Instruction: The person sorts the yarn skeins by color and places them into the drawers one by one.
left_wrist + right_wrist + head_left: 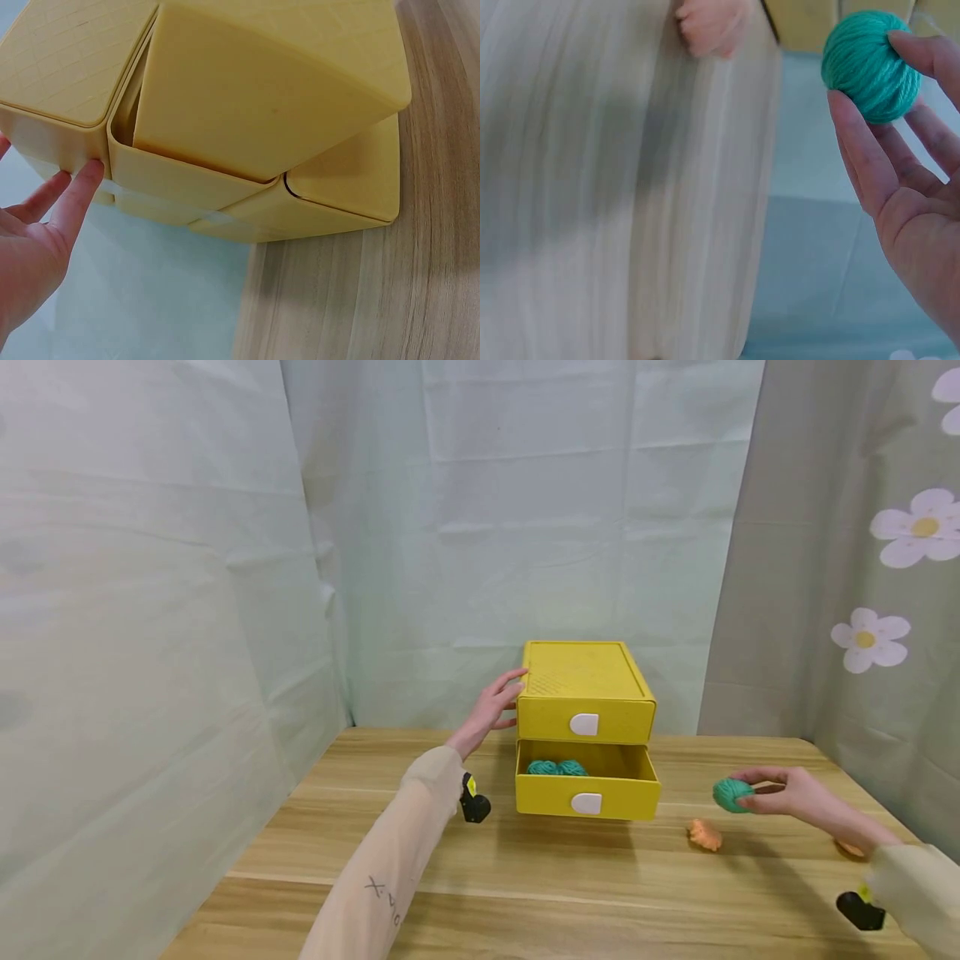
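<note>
A yellow drawer box [585,668] stands on the table, its pulled-out drawer [555,797] below the shut top one. Two teal yarn balls [558,767] lie inside that drawer. My left hand [491,710] rests against the box's left side, and in the left wrist view its fingertips [90,171] touch the yellow wall near the top section. Right of the box, my right hand [787,793] pinches another teal yarn ball [870,67] between thumb and fingers, held above the table.
An orange yarn piece [705,834] lies on the wooden table [600,893], right of the open drawer. A second orange piece [850,848] is partly hidden by my right forearm. Pale curtains [540,527] hang behind and beside the table.
</note>
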Motion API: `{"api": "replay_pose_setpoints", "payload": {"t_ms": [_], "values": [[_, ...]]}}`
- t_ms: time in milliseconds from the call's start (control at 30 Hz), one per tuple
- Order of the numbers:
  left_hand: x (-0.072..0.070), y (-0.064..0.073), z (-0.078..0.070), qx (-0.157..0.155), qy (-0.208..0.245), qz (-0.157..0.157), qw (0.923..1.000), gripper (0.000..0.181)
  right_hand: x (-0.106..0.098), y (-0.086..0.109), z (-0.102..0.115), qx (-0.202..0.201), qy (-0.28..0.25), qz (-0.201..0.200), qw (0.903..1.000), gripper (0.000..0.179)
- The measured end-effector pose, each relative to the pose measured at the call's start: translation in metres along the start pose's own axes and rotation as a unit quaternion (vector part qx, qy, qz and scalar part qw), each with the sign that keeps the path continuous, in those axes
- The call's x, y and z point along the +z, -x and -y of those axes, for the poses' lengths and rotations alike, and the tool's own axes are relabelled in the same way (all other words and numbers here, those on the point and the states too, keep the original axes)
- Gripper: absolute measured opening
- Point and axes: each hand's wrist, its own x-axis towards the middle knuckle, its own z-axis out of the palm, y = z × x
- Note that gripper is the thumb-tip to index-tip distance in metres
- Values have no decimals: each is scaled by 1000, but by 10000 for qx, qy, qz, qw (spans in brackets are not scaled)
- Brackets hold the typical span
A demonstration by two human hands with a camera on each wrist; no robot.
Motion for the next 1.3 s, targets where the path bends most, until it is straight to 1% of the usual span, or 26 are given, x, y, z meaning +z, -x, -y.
{"api": "replay_pose_setpoints", "payload": {"t_ms": [200,233,367,567,600,867,1100,1300], "values": [[0,-1,1,6,0,-9,10000,43,7,-8,14,-273,-49,-169,9995,45],[0,-4,5,28,-5,-56,10000,42,8,-9,17,-318,-46,-172,9993,44],[0,-4,5,44,-23,-49,10000,42,10,-13,27,-352,47,-274,9990,44],[0,-3,5,26,-22,-43,10000,43,13,-17,44,-441,93,-549,9975,44],[0,-2,5,29,-22,-41,10000,43,14,-18,47,-399,97,-610,9973,44],[-1,-1,4,39,-21,12,10000,43,18,-24,63,-333,12,-700,9970,47],[-2,-2,3,47,-26,29,10000,42,18,-28,76,-535,-47,-655,9964,45],[-1,-1,4,41,-56,89,9999,44,24,-32,87,-605,-167,-569,9964,44]]}}
